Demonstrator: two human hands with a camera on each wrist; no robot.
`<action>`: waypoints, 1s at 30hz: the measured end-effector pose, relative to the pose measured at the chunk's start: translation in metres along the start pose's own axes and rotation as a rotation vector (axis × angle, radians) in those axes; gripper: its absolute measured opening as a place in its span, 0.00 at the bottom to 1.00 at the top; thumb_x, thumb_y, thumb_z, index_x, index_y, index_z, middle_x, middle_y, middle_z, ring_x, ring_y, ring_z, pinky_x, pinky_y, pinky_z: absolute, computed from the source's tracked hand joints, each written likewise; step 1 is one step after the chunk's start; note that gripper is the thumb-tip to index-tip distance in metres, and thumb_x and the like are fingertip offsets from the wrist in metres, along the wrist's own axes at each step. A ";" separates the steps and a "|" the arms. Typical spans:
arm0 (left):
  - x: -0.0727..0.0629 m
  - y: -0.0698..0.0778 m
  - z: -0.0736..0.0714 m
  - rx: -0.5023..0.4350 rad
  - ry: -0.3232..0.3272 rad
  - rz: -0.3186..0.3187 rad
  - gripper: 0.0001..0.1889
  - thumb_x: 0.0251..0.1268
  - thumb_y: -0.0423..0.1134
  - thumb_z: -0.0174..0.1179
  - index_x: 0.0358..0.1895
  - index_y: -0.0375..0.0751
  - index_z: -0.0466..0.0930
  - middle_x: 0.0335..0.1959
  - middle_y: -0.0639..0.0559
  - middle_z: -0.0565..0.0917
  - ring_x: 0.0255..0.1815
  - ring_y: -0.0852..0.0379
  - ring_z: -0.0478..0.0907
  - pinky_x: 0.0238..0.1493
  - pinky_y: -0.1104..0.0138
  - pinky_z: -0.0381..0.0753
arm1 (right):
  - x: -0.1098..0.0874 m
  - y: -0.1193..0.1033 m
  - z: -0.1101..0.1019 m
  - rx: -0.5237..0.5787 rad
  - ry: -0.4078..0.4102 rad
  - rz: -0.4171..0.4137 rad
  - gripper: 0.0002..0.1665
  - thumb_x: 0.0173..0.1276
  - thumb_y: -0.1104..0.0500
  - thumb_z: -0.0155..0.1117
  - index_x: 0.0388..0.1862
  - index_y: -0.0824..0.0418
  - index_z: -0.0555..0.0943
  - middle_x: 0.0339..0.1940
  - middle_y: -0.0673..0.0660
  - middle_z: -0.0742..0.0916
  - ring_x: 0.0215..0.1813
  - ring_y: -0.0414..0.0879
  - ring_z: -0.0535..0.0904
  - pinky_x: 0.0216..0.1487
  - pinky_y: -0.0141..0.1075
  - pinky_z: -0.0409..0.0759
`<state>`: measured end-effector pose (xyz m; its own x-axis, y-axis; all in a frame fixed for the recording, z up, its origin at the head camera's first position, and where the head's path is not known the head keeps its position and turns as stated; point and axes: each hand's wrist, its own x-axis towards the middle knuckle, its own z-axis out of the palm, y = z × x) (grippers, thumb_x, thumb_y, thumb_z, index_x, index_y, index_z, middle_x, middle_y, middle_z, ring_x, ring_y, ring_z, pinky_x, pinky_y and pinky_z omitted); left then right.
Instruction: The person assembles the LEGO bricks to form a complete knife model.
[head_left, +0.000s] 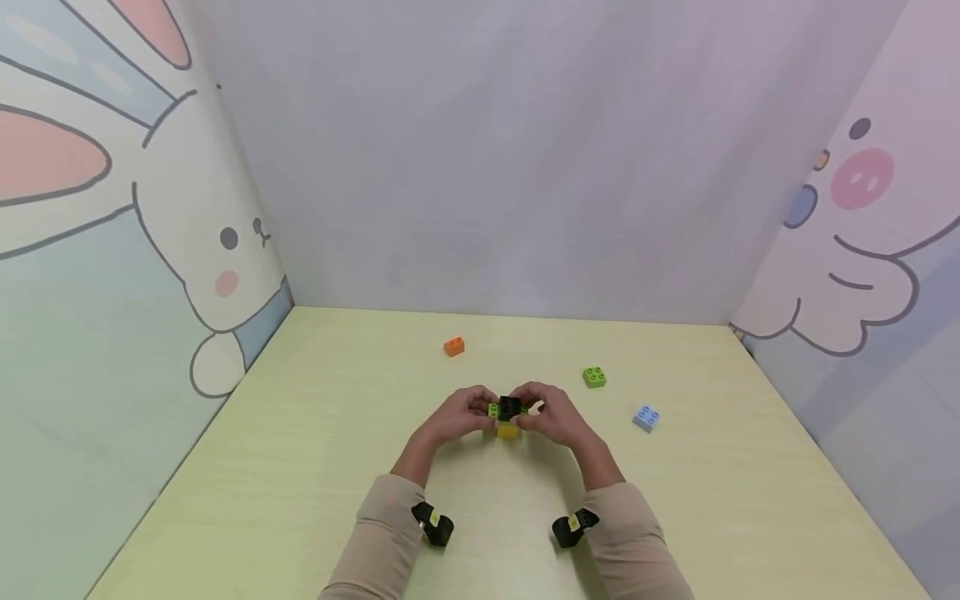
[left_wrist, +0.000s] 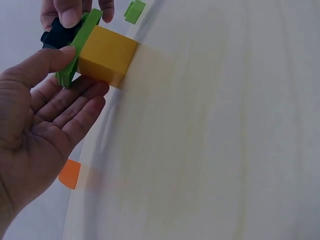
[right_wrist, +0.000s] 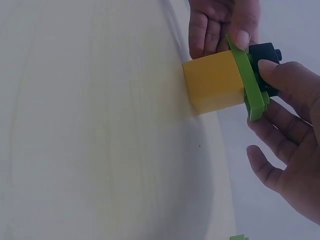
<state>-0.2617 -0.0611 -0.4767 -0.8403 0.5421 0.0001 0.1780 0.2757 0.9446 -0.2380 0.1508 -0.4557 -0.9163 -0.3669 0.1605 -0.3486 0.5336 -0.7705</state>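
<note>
In the middle of the table, both hands hold a small stack of toy building bricks. At its bottom is a yellow block (left_wrist: 107,55). Across it lies a long, thin green plate (right_wrist: 247,80), which sticks out on both sides, and a black brick (right_wrist: 261,51) sits on top. My left hand (head_left: 457,414) pinches one end of the green plate, thumb on top and fingers beneath, by the yellow block. From the other side, my right hand (head_left: 553,414) grips the black brick with its thumb, its fingers under the green plate's other end.
An orange brick (head_left: 454,347) lies on the table (head_left: 337,467) beyond the left hand. A green brick (head_left: 595,377) and a light blue brick (head_left: 647,418) lie to the right of the right hand. Walls with cartoon animals stand around the table's back and sides.
</note>
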 end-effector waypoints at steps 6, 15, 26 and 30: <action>0.001 0.001 -0.001 -0.022 -0.014 0.015 0.15 0.54 0.28 0.65 0.46 0.35 0.75 0.38 0.48 0.82 0.40 0.55 0.79 0.43 0.63 0.76 | 0.001 -0.002 -0.003 -0.016 -0.024 -0.001 0.16 0.55 0.63 0.71 0.44 0.57 0.81 0.35 0.47 0.82 0.39 0.45 0.75 0.37 0.40 0.70; -0.001 -0.001 -0.002 -0.037 -0.039 0.013 0.17 0.54 0.28 0.65 0.47 0.36 0.74 0.37 0.47 0.83 0.39 0.54 0.80 0.41 0.63 0.75 | 0.002 -0.003 -0.001 -0.039 -0.033 -0.033 0.16 0.54 0.65 0.71 0.43 0.59 0.80 0.35 0.48 0.81 0.38 0.44 0.76 0.39 0.41 0.73; -0.008 -0.006 0.003 -0.018 -0.010 0.000 0.14 0.58 0.28 0.61 0.48 0.35 0.76 0.43 0.48 0.81 0.45 0.53 0.78 0.47 0.60 0.74 | -0.005 -0.001 0.007 -0.016 -0.010 0.009 0.17 0.54 0.65 0.71 0.44 0.57 0.80 0.36 0.49 0.81 0.40 0.45 0.75 0.38 0.40 0.72; -0.007 0.001 0.002 -0.003 -0.002 0.014 0.14 0.58 0.28 0.61 0.48 0.35 0.76 0.43 0.48 0.81 0.44 0.54 0.78 0.47 0.60 0.75 | -0.006 -0.004 0.003 -0.028 0.017 -0.001 0.20 0.55 0.64 0.71 0.48 0.58 0.80 0.41 0.51 0.83 0.43 0.47 0.76 0.40 0.45 0.73</action>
<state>-0.2548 -0.0628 -0.4762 -0.8369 0.5471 0.0126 0.1879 0.2657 0.9456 -0.2302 0.1484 -0.4556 -0.9190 -0.3549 0.1720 -0.3550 0.5546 -0.7526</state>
